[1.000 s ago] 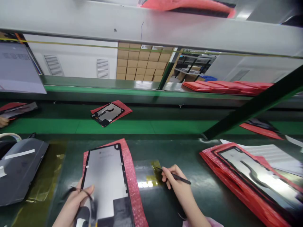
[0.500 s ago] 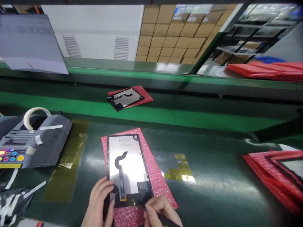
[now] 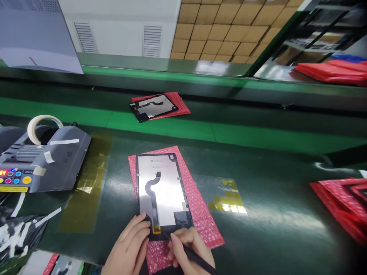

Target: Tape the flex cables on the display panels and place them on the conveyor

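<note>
A tablet display panel (image 3: 169, 191) lies back side up on a pink bubble-wrap bag (image 3: 197, 202), with a curved dark ribbon cable (image 3: 155, 202) running along its silvery back to an orange connector. My left hand (image 3: 129, 244) grips the panel's lower left corner, its fingers bent over the edge. Pinched in my right hand (image 3: 189, 248) is a slim black tool (image 3: 199, 261), held like a pen. Its tip is at the panel's dark lower border, just right of the orange connector; the exact contact is too small to make out.
A grey tape dispenser (image 3: 63, 160) with a tape roll stands at left, tape strips below it. A second display panel (image 3: 155, 107) on a red bag lies farther back. Red bags (image 3: 341, 206) lie at right. Yellow film (image 3: 229, 200) is stuck to the green bench.
The camera view has shifted, so the bench items sit higher and slightly rightward. The tool tip is nearer the orange connector. Both hands stay at the panel's lower end.
</note>
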Available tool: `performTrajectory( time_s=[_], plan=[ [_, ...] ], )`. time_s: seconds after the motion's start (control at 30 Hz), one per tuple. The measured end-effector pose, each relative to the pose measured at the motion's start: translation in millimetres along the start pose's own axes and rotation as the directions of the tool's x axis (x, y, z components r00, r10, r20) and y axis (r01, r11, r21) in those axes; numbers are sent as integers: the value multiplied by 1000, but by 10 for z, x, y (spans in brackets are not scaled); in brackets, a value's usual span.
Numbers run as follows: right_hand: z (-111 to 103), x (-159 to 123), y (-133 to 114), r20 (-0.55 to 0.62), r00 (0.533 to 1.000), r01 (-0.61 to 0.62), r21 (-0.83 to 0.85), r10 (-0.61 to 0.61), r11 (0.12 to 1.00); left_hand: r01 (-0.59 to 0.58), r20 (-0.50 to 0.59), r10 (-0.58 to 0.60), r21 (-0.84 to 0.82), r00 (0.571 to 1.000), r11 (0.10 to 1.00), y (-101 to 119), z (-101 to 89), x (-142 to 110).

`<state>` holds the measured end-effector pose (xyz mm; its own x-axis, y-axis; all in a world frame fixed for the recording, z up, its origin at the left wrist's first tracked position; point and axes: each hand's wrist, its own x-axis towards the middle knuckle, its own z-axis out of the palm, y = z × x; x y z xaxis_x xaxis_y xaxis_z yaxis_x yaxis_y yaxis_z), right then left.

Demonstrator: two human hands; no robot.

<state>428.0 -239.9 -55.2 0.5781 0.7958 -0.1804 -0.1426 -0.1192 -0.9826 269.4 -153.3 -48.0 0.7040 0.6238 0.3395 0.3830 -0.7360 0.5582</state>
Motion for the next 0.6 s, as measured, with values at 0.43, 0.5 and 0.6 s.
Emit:
performTrajectory(
  time_s=[0.43,0.5,0.6],
  plan=[
    [-29,-11,81,-23,999,26,-174,-31,984,-94,10,94,99,996,991,5,-26,23],
    [-49,-15,114,-10,999,29,-191,-31,981,-138,31,134,157,990,978,17,-42,46],
    [-73,-20,156,16,1000,21,-190,-18,982,-165,72,153,219,986,962,23,-53,62]
  ],
)
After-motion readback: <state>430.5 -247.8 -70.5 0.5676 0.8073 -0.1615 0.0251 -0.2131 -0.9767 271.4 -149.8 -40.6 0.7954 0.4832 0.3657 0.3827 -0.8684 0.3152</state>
